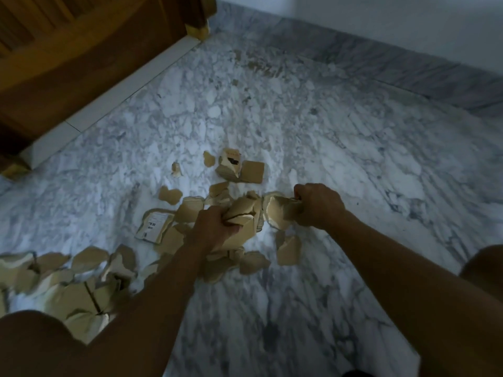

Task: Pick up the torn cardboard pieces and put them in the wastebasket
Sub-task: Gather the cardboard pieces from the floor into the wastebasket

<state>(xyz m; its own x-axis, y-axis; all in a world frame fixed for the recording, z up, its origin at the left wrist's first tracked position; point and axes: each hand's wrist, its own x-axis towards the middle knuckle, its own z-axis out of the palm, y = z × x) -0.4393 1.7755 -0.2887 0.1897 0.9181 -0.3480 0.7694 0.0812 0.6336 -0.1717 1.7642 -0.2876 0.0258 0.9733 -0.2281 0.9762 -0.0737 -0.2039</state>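
We're looking at a grey-veined white marble floor (299,118) beside brown wooden furniture (81,50). On it, torn tan cardboard pieces (190,210) are lying in a band, lower-left to upper-centre. Our left hand (215,229) and right hand (318,205) are each clutching some.

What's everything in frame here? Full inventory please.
loose cardboard pieces: many, tan, scattered on the floor from centre to lower left
labelled cardboard piece: one, tan with white label, left of the left hand
held cardboard pieces: a few, tan, gripped in the two hands
floor: one, white-grey marble, whole scene
wooden furniture: one, brown, upper left
wall: one, white, top right
wastebasket: none in view
legs: two, lower left and right edge
left hand: one, gripping cardboard, centre
right hand: one, gripping cardboard, right of centre
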